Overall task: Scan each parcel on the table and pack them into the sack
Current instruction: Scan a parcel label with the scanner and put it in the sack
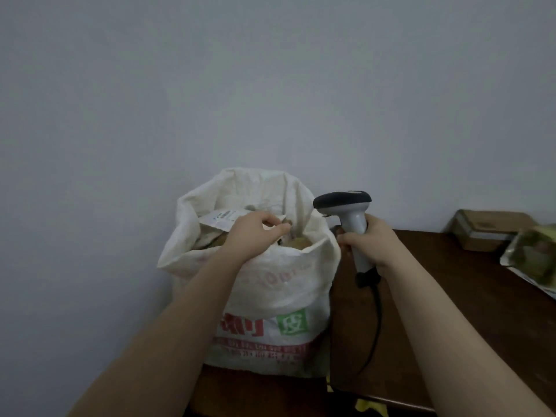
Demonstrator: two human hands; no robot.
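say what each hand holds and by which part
Right hand grips the grey-and-black plastic barcode scanner by its handle; left hand, reaching into the white woven sack, unclear.

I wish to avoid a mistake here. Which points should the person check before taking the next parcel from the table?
1. Scanner held firmly in the right hand: ok.
2. Sack upright, mouth open: ok.
3. Left hand free: cannot tell; its curled fingers are inside the sack mouth.
4. Room in the sack: cannot tell; a labelled parcel lies near the rim.
5. Parcels to scan on the table: ok; a cardboard box and a green packet lie at the right.
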